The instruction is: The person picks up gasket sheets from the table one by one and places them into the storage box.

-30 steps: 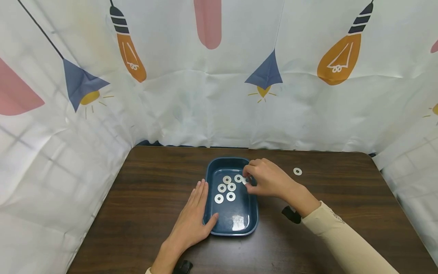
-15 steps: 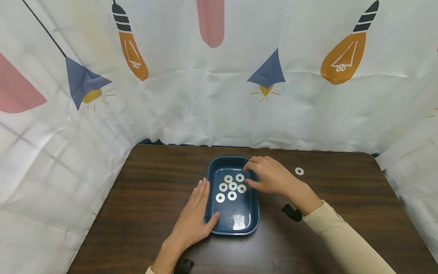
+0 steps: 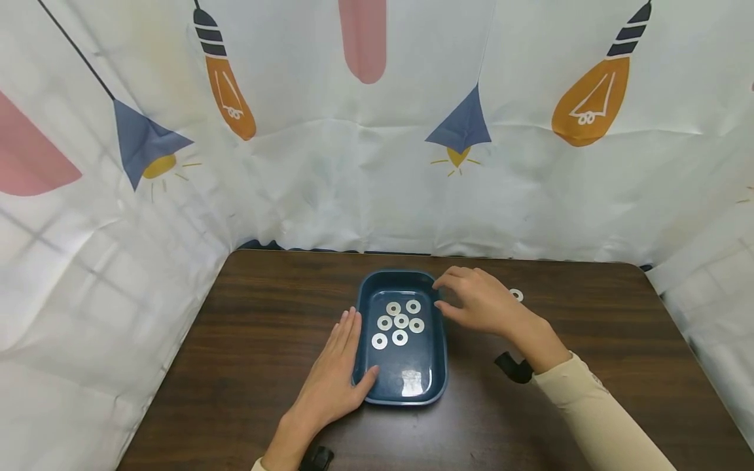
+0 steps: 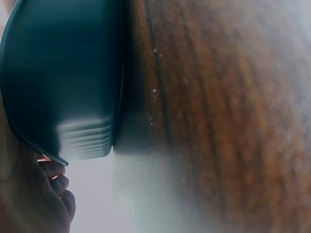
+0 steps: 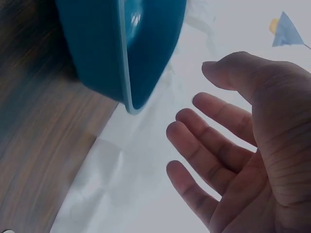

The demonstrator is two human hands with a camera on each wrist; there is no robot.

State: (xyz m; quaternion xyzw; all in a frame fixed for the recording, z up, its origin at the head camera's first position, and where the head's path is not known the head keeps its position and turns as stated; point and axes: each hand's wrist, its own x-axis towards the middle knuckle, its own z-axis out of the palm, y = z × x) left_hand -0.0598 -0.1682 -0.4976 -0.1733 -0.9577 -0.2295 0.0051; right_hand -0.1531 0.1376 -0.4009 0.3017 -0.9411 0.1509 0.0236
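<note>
A dark blue rectangular tray (image 3: 412,366) stands on the wooden table with several flat white washers (image 3: 394,340) lying apart or side by side on its floor. My left hand (image 3: 330,378) rests along the tray's left side, fingers straight, thumb over the rim. In the left wrist view the tray wall (image 4: 58,63) fills the upper left beside that hand. At the tray's upper right rim hovers my right hand (image 3: 484,304), holding nothing; its fingers are loosely bent and spread in the right wrist view. One more washer (image 3: 521,298) lies on the table behind it, partly hidden.
The brown wooden table (image 3: 265,314) extends on both sides of the tray. A white curtain (image 3: 306,190) printed with lamps and bulbs hangs behind the table's far edge and along both sides. Dark straps (image 3: 514,368) sit at the wrists.
My right hand has let go of a washer inside the tray, where it now lies among the others. That hand then moved right, toward the rim. The left hand stays in place.
</note>
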